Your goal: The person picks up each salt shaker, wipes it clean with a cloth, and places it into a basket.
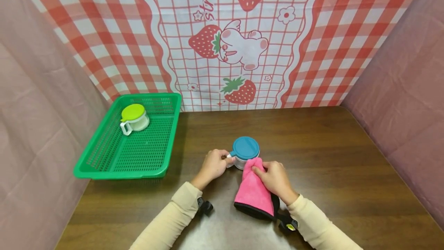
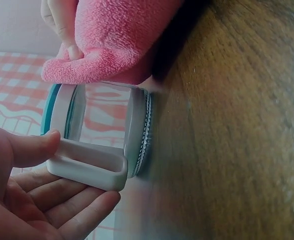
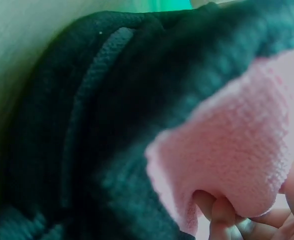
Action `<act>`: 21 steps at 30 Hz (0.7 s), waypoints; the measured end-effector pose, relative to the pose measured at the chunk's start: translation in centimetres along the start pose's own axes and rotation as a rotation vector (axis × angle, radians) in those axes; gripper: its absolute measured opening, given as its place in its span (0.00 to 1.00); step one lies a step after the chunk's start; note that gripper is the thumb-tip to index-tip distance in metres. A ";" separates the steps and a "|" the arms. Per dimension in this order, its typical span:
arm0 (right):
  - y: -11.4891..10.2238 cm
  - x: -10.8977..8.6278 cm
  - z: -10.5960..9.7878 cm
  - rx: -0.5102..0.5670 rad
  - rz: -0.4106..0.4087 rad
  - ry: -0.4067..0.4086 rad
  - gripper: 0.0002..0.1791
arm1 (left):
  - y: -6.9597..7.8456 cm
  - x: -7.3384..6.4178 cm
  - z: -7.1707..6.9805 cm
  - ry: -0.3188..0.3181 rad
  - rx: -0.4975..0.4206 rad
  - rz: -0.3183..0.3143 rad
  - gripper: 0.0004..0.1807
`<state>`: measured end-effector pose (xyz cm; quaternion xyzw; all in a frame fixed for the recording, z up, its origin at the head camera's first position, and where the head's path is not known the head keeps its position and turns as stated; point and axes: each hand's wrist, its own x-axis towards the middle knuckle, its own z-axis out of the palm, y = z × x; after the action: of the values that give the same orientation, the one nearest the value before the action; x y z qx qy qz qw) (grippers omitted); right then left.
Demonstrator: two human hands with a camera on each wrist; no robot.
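A glass seasoning jar (image 1: 239, 163) with a blue lid (image 1: 246, 148) stands on the table in the head view. My left hand (image 1: 214, 165) pinches its white handle (image 2: 89, 165), thumb on one side and fingers on the other, as the left wrist view shows. In my right hand (image 1: 276, 179) is a pink cloth (image 1: 254, 194) with a black edge, gripped near its upper end. The bunched end of the cloth lies against the jar's right side and hides part of it. Cloth fills most of the right wrist view, with fingertips (image 3: 222, 215) showing below it.
A green plastic basket (image 1: 173, 134) stands at the left of the brown table (image 1: 329, 157). Inside it sits a similar jar (image 1: 140, 123) with a lime-green lid and white handle. A red-checked strawberry curtain (image 1: 312, 57) hangs behind, with pinkish drapes at both sides.
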<state>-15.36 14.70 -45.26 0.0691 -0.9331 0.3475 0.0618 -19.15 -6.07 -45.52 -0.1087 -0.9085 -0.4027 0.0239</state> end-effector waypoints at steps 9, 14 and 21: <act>-0.8 -0.3 0.5 -0.107 -0.048 0.039 0.21 | 0.0 0.1 -0.1 -0.002 0.001 0.002 0.10; -1.1 -0.3 1.2 -0.153 -0.105 0.042 0.26 | -0.1 0.0 -0.2 0.000 0.003 -0.008 0.09; -1.4 -0.4 2.1 -0.255 -0.179 0.014 0.22 | 0.0 0.0 0.1 -0.006 -0.017 -0.012 0.09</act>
<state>-14.86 12.24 -46.01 0.1409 -0.9594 0.2196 0.1074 -19.15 -6.01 -45.58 -0.1046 -0.9058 -0.4103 0.0176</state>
